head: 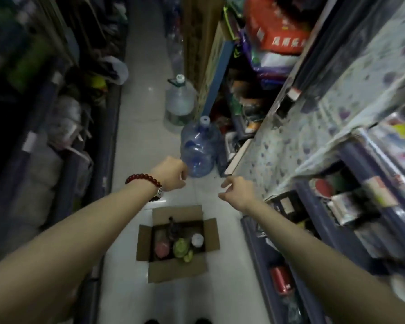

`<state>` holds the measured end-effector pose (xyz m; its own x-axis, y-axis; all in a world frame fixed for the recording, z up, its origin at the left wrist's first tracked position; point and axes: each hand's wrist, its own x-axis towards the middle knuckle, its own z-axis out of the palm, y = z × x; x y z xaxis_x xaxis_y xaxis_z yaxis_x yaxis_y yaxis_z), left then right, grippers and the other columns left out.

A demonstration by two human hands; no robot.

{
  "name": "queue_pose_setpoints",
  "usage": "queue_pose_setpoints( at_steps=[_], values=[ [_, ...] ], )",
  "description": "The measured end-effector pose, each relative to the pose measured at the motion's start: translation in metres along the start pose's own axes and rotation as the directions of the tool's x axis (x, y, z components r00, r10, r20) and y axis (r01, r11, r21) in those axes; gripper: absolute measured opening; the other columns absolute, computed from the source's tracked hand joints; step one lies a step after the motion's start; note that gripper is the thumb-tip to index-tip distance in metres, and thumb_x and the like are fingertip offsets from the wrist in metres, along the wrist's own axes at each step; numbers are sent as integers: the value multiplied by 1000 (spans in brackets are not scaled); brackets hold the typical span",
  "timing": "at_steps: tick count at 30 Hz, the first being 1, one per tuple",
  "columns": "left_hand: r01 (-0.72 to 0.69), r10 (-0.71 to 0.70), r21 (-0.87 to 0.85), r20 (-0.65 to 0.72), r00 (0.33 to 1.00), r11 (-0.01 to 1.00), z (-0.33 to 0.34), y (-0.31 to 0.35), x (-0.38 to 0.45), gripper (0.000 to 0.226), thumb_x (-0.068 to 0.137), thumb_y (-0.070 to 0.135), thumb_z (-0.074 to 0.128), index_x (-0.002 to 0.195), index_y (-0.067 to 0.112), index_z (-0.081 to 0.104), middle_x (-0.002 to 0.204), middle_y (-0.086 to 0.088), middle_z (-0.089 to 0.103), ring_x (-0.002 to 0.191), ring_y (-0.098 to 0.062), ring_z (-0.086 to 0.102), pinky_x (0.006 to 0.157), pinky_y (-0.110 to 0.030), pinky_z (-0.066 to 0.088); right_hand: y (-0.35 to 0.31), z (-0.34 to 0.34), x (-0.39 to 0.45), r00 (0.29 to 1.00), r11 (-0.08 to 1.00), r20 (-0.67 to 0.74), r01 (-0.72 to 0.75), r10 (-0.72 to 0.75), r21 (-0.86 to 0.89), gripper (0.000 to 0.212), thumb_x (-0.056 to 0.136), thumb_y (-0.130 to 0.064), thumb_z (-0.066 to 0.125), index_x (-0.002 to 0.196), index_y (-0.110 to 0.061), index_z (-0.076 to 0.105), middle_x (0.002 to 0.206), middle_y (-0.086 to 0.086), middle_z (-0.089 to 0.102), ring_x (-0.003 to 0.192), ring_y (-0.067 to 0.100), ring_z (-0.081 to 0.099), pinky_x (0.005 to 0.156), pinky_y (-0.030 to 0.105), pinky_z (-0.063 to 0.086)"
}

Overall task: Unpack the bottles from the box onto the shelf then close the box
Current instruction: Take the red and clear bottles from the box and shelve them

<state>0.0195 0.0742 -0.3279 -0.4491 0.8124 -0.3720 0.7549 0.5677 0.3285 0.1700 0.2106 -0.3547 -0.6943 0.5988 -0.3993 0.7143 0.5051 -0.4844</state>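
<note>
Left hand (172,173) and right hand (237,191) loosely curled, empty, above open box (178,242), narrow aisle floor (140,127) between shelves

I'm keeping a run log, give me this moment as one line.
box: open on floor, bottles inside | left hand: empty, above box | right hand: empty, fingers loosely curled | shelf: at right

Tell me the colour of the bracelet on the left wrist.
Dark red beads, with a small silver charm; the bracelet shows clearly in the head view.
</note>
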Motion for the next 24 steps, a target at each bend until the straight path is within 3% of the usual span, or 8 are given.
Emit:
queue_pose_setpoints(
  at_steps=[6, 11, 15, 18, 21, 24],
  values=[
    [122, -119, -35, 67, 991, 992, 146, -71, 39, 24, 86, 28, 61, 107, 17, 65, 108, -4, 66, 97, -21, 61, 83, -33, 52, 81, 123, 48, 991, 998, 131, -17, 10, 54, 29, 82, -17, 68, 109, -9, 63, 90, 6, 62, 90, 23, 62, 76, 25, 45],
    [216, -207, -112, 84, 975, 970, 263, -123, 65, 27, 84, 32, 62, 107, 18, 64, 108, -5, 63, 98, -23, 59, 83, -35, 52, 141, 220, 83, 991, 995, 125, 33, -45, 93, 51, 81, -21, 69, 128, -14, 51, 114, 12, 61, 103, 27, 59, 89, 40, 51],
    [275, -262, -179, 93, 961, 945, 353, -162, 74, 33, 87, 36, 58, 112, 15, 60, 113, -9, 60, 101, -26, 57, 83, -34, 49, 185, 292, 109, 998, 989, 63, 3, -13, 146, 58, 81, -21, 71, 132, -15, 46, 124, 11, 56, 113, 26, 54, 90, 31, 45],
    [313, -292, -274, 113, 950, 909, 417, -185, 78, 53, 87, 45, 59, 131, 18, 48, 131, -10, 48, 117, -26, 50, 95, -33, 44, 215, 340, 124, 998, 987, 49, 17, -25, 160, 61, 79, -19, 73, 132, -9, 45, 127, 14, 55, 117, 30, 52, 87, 31, 42],
    [353, -365, -509, 81, 928, 785, 471, -201, 83, 71, 84, 49, 61, 144, 23, 32, 146, -8, 35, 131, -25, 40, 103, -31, 35, 239, 384, 134, 999, 981, 47, 9, -18, 191, 76, 75, -24, 78, 139, -9, 40, 134, 12, 52, 125, 27, 48, 90, 27, 39],
    [320, -498, -773, 6, 867, 548, 517, -214, 90, 79, 82, 52, 62, 147, 26, 26, 153, -5, 29, 137, -24, 33, 106, -34, 31, 261, 425, 146, 1000, 964, 5, -9, 8, 266, 83, 66, -33, 78, 138, -13, 42, 131, 6, 56, 123, 24, 52, 94, 34, 47]
  ],
)
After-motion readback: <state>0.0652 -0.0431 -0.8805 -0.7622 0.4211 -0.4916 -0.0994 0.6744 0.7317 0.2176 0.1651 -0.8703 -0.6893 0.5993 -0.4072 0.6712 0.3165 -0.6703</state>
